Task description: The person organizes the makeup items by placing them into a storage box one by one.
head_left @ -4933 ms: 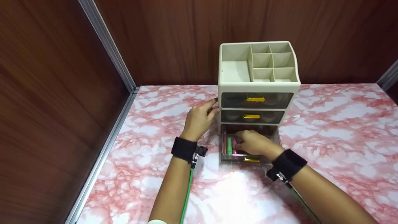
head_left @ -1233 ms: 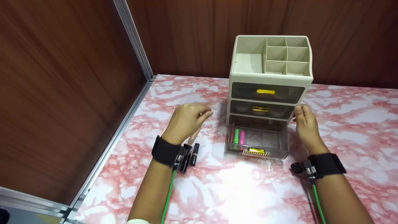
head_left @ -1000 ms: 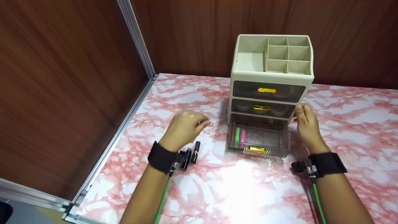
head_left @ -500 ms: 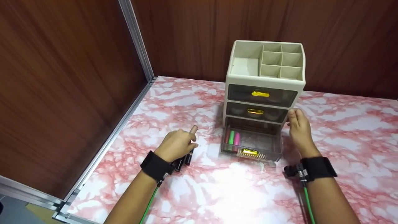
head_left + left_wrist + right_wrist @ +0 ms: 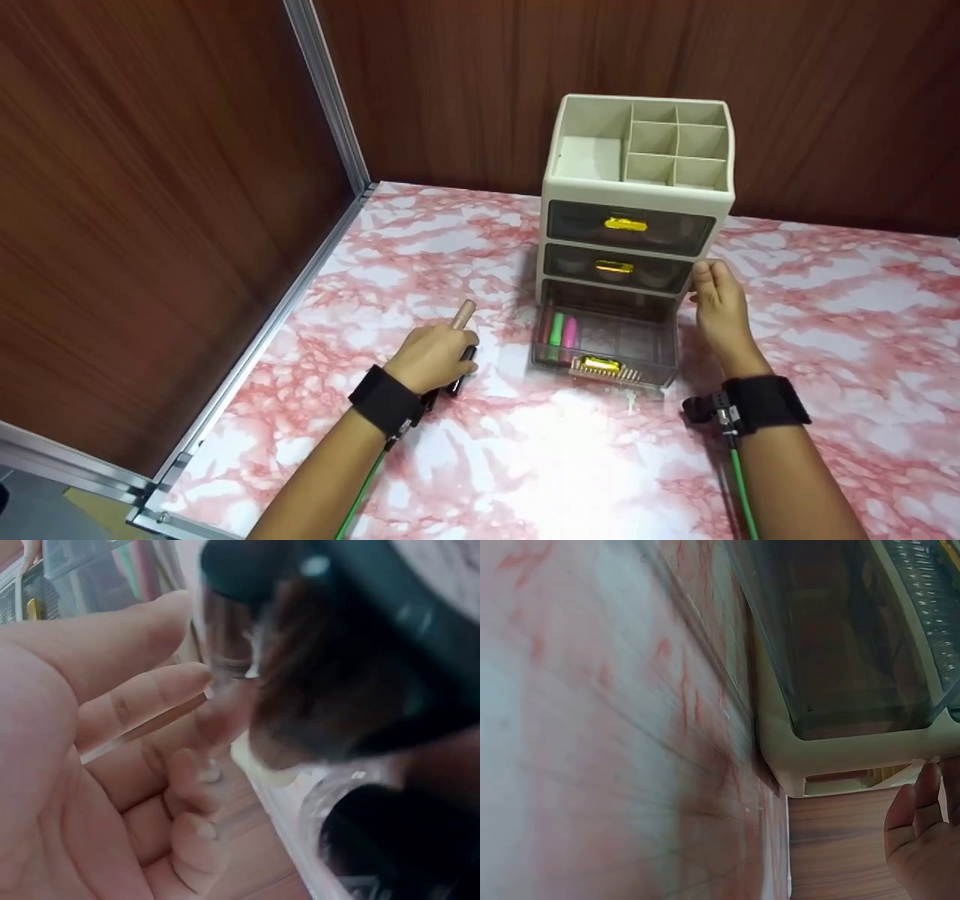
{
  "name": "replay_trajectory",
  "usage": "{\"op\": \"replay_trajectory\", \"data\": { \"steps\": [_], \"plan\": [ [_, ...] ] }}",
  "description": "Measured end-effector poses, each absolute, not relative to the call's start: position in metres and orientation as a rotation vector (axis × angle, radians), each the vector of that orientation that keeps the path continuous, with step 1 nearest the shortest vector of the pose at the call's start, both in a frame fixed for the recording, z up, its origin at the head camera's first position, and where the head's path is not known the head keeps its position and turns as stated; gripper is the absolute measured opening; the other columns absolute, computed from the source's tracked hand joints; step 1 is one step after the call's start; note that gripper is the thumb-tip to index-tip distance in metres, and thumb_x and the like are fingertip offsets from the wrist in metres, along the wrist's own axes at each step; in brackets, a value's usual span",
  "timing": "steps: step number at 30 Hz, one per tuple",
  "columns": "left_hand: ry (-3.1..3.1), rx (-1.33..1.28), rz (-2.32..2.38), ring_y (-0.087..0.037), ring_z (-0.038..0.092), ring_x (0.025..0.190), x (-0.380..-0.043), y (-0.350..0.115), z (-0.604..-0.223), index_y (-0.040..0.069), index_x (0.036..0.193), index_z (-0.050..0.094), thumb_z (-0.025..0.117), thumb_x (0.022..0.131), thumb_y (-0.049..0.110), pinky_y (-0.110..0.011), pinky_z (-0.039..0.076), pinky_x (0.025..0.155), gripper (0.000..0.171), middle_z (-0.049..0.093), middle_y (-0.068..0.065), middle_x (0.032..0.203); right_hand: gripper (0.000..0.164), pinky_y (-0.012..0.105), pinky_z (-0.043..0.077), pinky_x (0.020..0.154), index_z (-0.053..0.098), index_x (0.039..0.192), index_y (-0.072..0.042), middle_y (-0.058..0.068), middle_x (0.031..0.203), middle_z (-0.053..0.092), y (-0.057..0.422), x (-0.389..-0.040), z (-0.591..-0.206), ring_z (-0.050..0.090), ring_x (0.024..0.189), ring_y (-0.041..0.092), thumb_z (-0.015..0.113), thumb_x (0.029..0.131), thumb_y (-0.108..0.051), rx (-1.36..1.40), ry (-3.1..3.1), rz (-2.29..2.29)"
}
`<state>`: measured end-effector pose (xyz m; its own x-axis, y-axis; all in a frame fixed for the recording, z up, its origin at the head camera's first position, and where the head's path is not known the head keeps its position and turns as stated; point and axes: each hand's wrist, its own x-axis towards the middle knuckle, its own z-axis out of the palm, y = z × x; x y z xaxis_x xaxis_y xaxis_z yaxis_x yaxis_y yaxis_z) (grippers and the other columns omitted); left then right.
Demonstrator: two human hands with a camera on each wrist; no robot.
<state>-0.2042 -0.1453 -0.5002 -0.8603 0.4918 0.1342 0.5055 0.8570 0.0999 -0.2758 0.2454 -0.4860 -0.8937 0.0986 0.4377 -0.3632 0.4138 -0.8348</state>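
My left hand [image 5: 435,358] is over small cosmetic tubes on the table, left of the drawer organizer [image 5: 637,191]. Its thumb and index finger pinch a black lipstick tube [image 5: 456,386]; in the left wrist view a dark-capped tube [image 5: 229,622] is at the fingertips, blurred. A beige lip gloss tube [image 5: 464,313] sticks out beyond the knuckles, and other black tubes are mostly hidden under the hand. My right hand [image 5: 721,315] rests its fingers against the organizer's right side. The bottom drawer [image 5: 622,360] is pulled out, holding a green tube [image 5: 556,330], a pink tube [image 5: 570,332] and a dark reddish one.
The upper drawer [image 5: 630,227] and the middle drawer [image 5: 616,268] are closed. Divided compartments [image 5: 652,139] top the organizer. A pink and white marbled table [image 5: 405,247] lies below, with a wood-grain wall [image 5: 187,247] on the left and another behind.
My left hand has come down onto the tubes and pinched a black one, shifting it slightly. Earlier, my right hand was inside the bottom drawer; it has moved to the organizer's right side.
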Motion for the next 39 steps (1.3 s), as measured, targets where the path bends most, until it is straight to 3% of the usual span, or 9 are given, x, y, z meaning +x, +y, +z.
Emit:
{"op": "replay_trajectory", "data": {
  "steps": [6,11,13,16,19,24,27,30,39],
  "plan": [
    [-2.989,-0.819,-0.436,-0.009,0.053,0.056,-0.207,-0.137,-0.498,0.017,0.111,0.060,0.062,0.075,0.025,-0.027,0.043,0.049,0.037,0.043,-0.014,0.129,0.037,0.026,0.040,0.067,0.047,0.096,0.008,0.021,0.084,0.049,0.237,-0.261,-0.468,0.048,0.076,0.020,0.035,0.097,-0.027,0.215,-2.238,1.491],
    [-2.943,-0.918,-0.951,-0.003,0.058,0.067,-0.202,-0.132,-0.490,0.020,0.119,0.055,0.060,0.080,0.026,-0.024,0.043,0.078,0.039,0.062,0.004,0.092,0.040,0.029,0.036,0.071,0.048,0.097,0.003,0.015,0.089,0.051,0.236,-0.263,-0.480,0.046,0.081,0.020,0.035,0.096,-0.035,0.202,-2.253,1.555],
    [-2.881,-1.020,-1.069,-0.003,0.059,0.070,-0.201,-0.128,-0.486,0.021,0.119,0.054,0.060,0.083,0.027,-0.028,0.023,0.100,0.037,0.062,0.013,0.071,0.040,0.030,0.034,0.071,0.048,0.097,0.001,0.013,0.090,0.051,0.239,-0.268,-0.487,0.045,0.082,0.021,0.034,0.095,-0.037,0.205,-2.257,1.575],
    [-2.794,-1.152,-1.181,-0.002,0.061,0.069,-0.201,-0.123,-0.479,0.023,0.118,0.054,0.057,0.087,0.029,-0.031,-0.015,0.101,0.032,0.062,0.016,0.069,0.040,0.029,0.035,0.070,0.049,0.096,0.000,0.012,0.086,0.051,0.242,-0.274,-0.494,0.046,0.080,0.023,0.035,0.095,-0.038,0.210,-2.252,1.535],
    [-2.732,-1.195,-1.340,-0.003,0.061,0.073,-0.199,-0.115,-0.468,0.022,0.118,0.055,0.057,0.088,0.026,-0.033,-0.020,0.099,0.030,0.064,0.012,0.074,0.042,0.029,0.035,0.070,0.048,0.096,-0.001,0.013,0.086,0.049,0.245,-0.277,-0.495,0.045,0.081,0.024,0.034,0.094,-0.041,0.208,-2.247,1.534],
    [-2.714,-1.145,-1.582,-0.012,0.063,0.076,-0.188,-0.103,-0.440,0.014,0.116,0.056,0.058,0.087,0.015,-0.040,-0.012,0.100,0.029,0.066,-0.003,0.081,0.047,0.032,0.033,0.073,0.047,0.098,-0.001,0.012,0.090,0.048,0.246,-0.273,-0.490,0.043,0.086,0.025,0.034,0.093,-0.045,0.180,-2.252,1.607],
    [-2.671,-1.138,-1.729,-0.017,0.062,0.078,-0.187,-0.101,-0.436,0.012,0.116,0.055,0.058,0.087,0.013,-0.037,0.018,0.102,0.030,0.065,-0.008,0.083,0.046,0.033,0.032,0.074,0.046,0.098,0.002,0.014,0.092,0.048,0.239,-0.264,-0.480,0.042,0.088,0.030,0.035,0.093,-0.043,0.185,-2.252,1.646],
    [-2.562,-1.145,-1.922,-0.023,0.062,0.078,-0.190,-0.100,-0.438,0.011,0.116,0.056,0.058,0.087,0.011,-0.040,0.046,0.077,0.029,0.064,-0.015,0.084,0.044,0.033,0.031,0.075,0.046,0.099,0.003,0.016,0.093,0.048,0.238,-0.260,-0.475,0.041,0.089,0.030,0.036,0.094,-0.040,0.191,-2.244,1.684],
    [-2.423,-1.181,-2.068,-0.030,0.062,0.081,-0.191,-0.096,-0.439,0.009,0.121,0.052,0.058,0.086,0.004,-0.043,0.048,0.073,0.037,0.061,-0.023,0.090,0.044,0.036,0.034,0.078,0.048,0.104,-0.005,0.013,0.100,0.046,0.245,-0.273,-0.493,0.041,0.094,0.026,0.039,0.090,-0.046,0.158,-2.142,1.933]
  ]
}}
